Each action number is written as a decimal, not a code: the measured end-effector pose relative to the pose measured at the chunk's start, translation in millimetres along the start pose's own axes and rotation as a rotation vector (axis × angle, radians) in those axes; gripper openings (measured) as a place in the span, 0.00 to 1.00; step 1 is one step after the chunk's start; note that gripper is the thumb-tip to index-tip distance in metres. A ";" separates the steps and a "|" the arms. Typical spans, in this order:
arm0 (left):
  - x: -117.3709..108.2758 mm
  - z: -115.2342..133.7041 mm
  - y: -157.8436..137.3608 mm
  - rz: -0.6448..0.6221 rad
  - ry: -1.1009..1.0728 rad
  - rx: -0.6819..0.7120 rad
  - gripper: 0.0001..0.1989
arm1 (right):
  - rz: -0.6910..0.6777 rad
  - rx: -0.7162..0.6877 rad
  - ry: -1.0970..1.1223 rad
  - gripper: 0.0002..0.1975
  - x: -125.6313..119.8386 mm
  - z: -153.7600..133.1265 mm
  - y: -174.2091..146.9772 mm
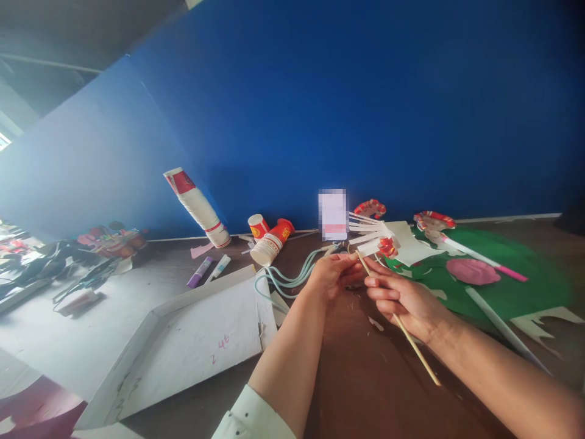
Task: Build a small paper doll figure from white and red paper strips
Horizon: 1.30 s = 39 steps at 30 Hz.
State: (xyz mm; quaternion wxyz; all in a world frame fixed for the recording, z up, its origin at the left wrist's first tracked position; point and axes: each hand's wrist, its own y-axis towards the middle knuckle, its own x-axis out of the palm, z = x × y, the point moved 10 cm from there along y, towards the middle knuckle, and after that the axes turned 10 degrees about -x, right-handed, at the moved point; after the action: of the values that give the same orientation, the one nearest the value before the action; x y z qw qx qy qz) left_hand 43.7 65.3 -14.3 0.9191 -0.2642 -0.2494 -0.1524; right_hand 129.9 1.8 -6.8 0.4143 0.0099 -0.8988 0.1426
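My right hand (402, 299) is closed around a thin wooden stick (418, 350), which slants down to the right across the dark table. At the stick's upper end, the fingertips of my left hand (336, 274) are pinched together; what exactly they grip is hidden. Just above both hands sits a paper piece cut into white strips (368, 227), with a small red-and-orange piece (387, 247) at its base. I cannot tell whether it is joined to the stick. A white sheet (414, 244) lies behind my right hand.
A tall stack of paper cups (196, 204) leans at the back left, with more cups (274, 241) beside it. A white box lid (196, 341), a purple glue stick (200, 272) and a pale cable (292, 277) lie left. Green paper (516, 256) spreads right under paper-flower stems.
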 end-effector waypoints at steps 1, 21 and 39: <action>-0.3 0.0 0.2 0.002 0.003 0.002 0.09 | 0.000 0.001 -0.004 0.20 -0.1 0.1 -0.1; 4.6 1.5 -2.6 0.000 0.050 -0.002 0.08 | -0.004 -0.071 -0.094 0.18 -10.6 3.6 5.5; -8.5 3.8 -7.0 0.278 0.321 0.039 0.12 | 0.082 -0.169 -0.425 0.19 -19.5 7.9 5.0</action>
State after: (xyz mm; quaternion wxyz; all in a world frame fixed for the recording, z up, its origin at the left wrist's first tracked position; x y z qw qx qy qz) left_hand 32.4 63.0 -13.2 0.9641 -0.2506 -0.0641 -0.0595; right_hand 136.2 2.5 -27.4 0.2089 -0.0316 -0.9743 0.0782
